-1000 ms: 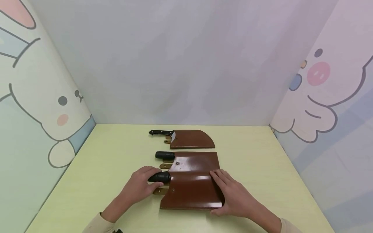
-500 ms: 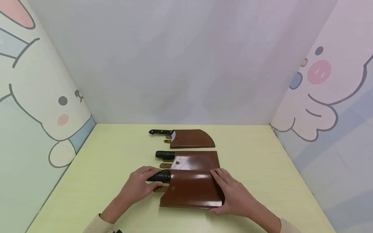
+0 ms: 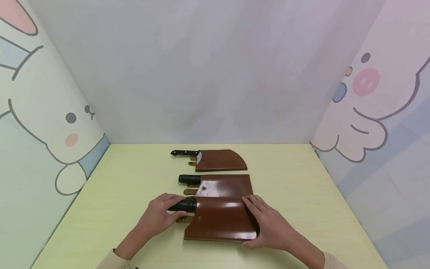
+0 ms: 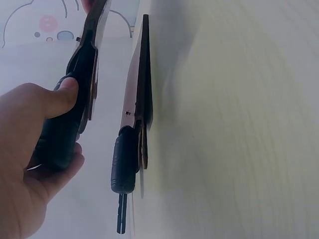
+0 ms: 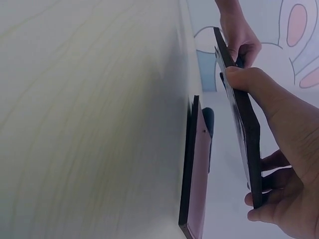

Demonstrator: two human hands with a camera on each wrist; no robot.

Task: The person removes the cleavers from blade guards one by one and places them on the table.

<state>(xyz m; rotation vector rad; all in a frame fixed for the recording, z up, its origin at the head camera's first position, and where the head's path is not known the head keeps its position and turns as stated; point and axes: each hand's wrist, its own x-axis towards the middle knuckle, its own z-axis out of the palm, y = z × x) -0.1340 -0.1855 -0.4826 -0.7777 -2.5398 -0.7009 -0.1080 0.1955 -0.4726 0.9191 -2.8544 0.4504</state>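
The nearest of three sheathed knives is between my hands, a broad blade inside a brown leather sheath [image 3: 223, 220]. My left hand [image 3: 161, 213] grips its black handle [image 4: 65, 127], thumb on one side and fingers on the other. At the opposite end my right hand [image 3: 268, 224] holds the sheath's right edge between thumb and fingers. Both wrist views show this knife off the table. It overlaps the front of a second sheathed knife [image 3: 225, 185], which lies flat. The blade itself is hidden in the sheath, and an unfastened tan strap [image 3: 184, 219] sticks out beside the handle.
Farther back lies a third knife with a black riveted handle [image 3: 184, 152] in a brown curved sheath [image 3: 221, 160]. All handles point left. The pale yellow table [image 3: 302, 179] meets a grey back wall [image 3: 215, 74] and side walls with cartoon animals.
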